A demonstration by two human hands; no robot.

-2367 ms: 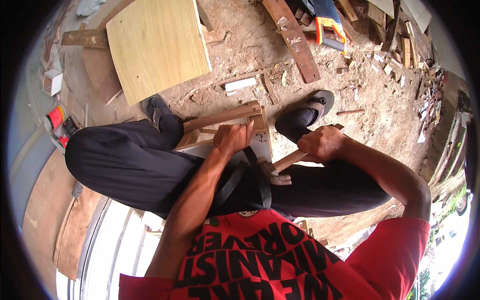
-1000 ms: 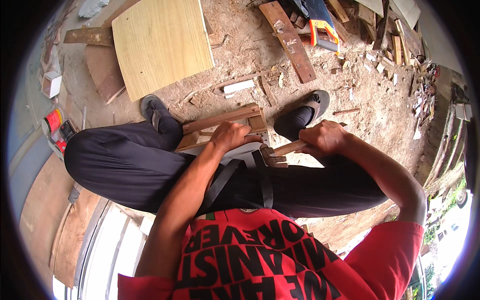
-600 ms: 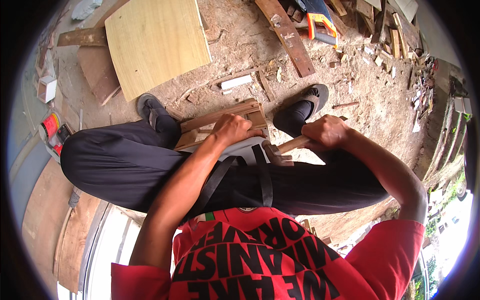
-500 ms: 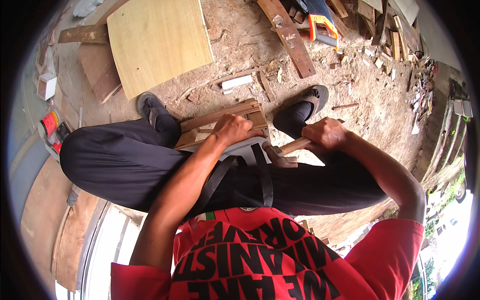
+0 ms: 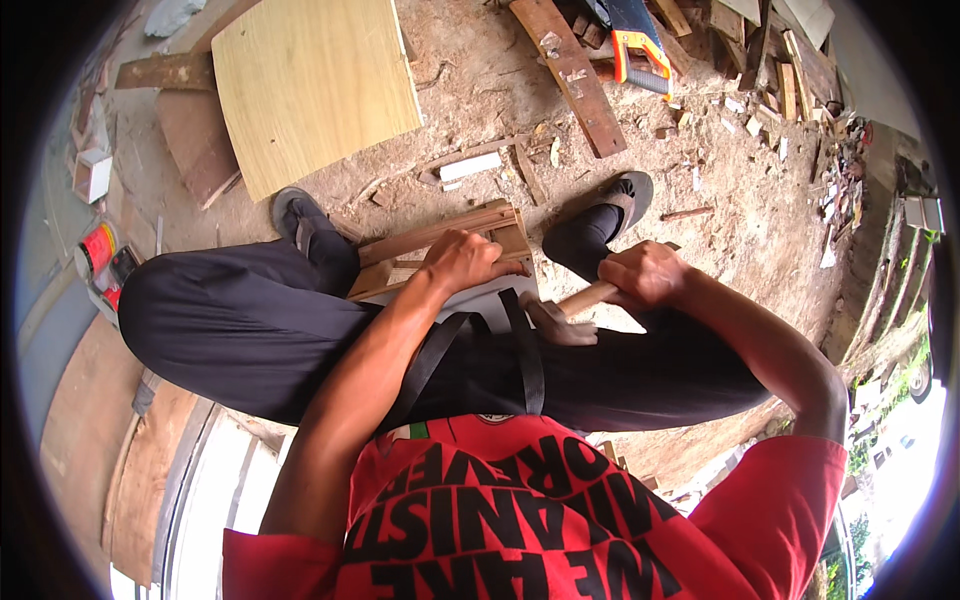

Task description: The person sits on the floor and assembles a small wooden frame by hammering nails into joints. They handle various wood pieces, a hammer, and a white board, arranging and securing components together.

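Note:
Between my legs is a small wooden frame [image 5: 440,233] made of narrow boards, with a pale panel [image 5: 485,303] on the side nearest me. My left hand [image 5: 463,262] is closed over the frame's near edge, its thumb stretched along toward the right corner. Whether a nail sits there is too small to tell. In my right hand [image 5: 645,276] is the wooden handle of a hammer [image 5: 561,322]. The hammer's head, slightly blurred, hangs just right of the pale panel, above my right thigh.
A large light plywood sheet [image 5: 320,90] lies at the far left. Ahead are a brown plank [image 5: 570,75] and a handsaw [image 5: 641,58] with an orange and grey handle. Scrap wood [image 5: 785,70] is heaped at the far right. Red-labelled cans [image 5: 97,250] stand at the left.
The hammer's head has shifted and tilted slightly, and my right hand has moved a little to the left. My left hand keeps its place on the frame.

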